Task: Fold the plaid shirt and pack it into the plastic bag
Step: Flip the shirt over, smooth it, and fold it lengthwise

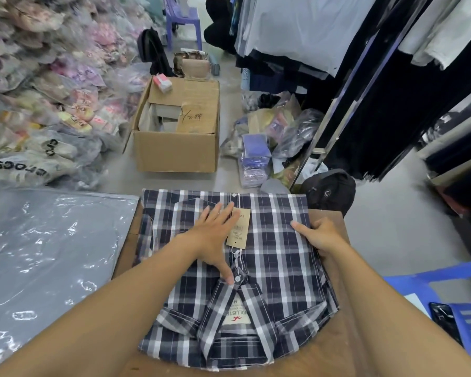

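Note:
The navy and white plaid shirt point(272, 257) lies folded, front up, on a brown wooden board point(335, 338), collar toward me, with a tan hang tag point(237, 227) on its placket. My left hand point(215, 235) rests flat on the shirt's middle, fingers spread, thumb near a button. My right hand point(320, 235) grips the shirt's right folded edge, thumb on top and fingers beneath. A stack of clear plastic bags point(46, 257) lies flat to the left of the shirt, touching the board's left side.
An open cardboard box point(177, 148) stands on the floor beyond the shirt. Bagged clothes point(38, 85) pile high at the left. Hanging garments on a rack point(365, 63) fill the right. A black backpack point(329, 190) and a blue plastic stool point(441, 284) holding a phone point(443, 319) sit at the right.

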{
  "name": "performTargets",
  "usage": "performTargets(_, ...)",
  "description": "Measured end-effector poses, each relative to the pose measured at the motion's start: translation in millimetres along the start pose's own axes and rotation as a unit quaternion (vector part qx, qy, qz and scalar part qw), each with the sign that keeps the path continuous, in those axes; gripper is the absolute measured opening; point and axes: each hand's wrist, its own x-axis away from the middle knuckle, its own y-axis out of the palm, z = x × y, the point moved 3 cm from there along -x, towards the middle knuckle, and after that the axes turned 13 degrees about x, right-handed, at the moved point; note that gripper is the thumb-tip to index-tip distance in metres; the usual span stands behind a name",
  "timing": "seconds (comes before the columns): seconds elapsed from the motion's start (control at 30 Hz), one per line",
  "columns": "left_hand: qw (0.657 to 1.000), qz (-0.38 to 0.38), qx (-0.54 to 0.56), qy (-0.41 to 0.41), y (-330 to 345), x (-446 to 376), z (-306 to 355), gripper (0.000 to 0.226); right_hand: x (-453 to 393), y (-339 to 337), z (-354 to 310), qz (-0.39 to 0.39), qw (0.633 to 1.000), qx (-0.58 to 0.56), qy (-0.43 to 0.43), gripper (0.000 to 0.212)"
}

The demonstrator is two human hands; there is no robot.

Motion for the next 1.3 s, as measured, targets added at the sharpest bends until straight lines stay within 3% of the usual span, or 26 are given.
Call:
performTargets(0.1,0.999,-0.027,-0.026,-0.030,12,-15,1,0.173,24,-2,-3,-0.069,0.997,-0.019,0.016,0.044)
performTargets(0.23,0.997,-0.057,-0.027,-0.054,16,-18,2,0.175,38,-1,8,-0.148,0.986,-0.073,0.003,0.026)
performTargets(0.43,0.997,-0.053,-0.031,-0.037,18,-18,10,0.176,51,-12,12,-0.158,0.977,-0.134,-0.039,0.052)
performTargets(0.6,0.999,-0.033,-0.016,0.001,30,-16,22,0.173,89,-29,-19,-0.162,0.974,-0.112,-0.116,0.049)
performTargets(0.7,0.998,0.014,-0.065,0.008,31,-5,21,0.166,115,-29,-53,-0.142,0.974,-0.080,-0.159,0.044)
performTargets(0.83,0.992,0.104,-0.070,-0.033,19,28,-12,0.136,146,-4,-104,-0.136,0.969,-0.042,-0.202,0.044)
performTargets(0.93,0.979,0.170,-0.083,-0.076,9,60,-53,0.109,152,35,-139,-0.136,0.969,-0.011,-0.208,0.066)
performTargets(1.03,0.972,0.215,0.016,-0.093,4,85,-85,0.086,150,78,-170,-0.139,0.968,0.006,-0.209,0.068)
performTargets(1.17,0.909,0.330,0.252,-0.037,-16,100,-104,0.039,147,133,-200,-0.146,0.967,0.049,-0.201,0.030)
performTargets(1.3,0.787,0.342,0.504,-0.099,-29,106,-111,0.034,131,179,-211,-0.127,0.967,0.116,-0.187,0.027)
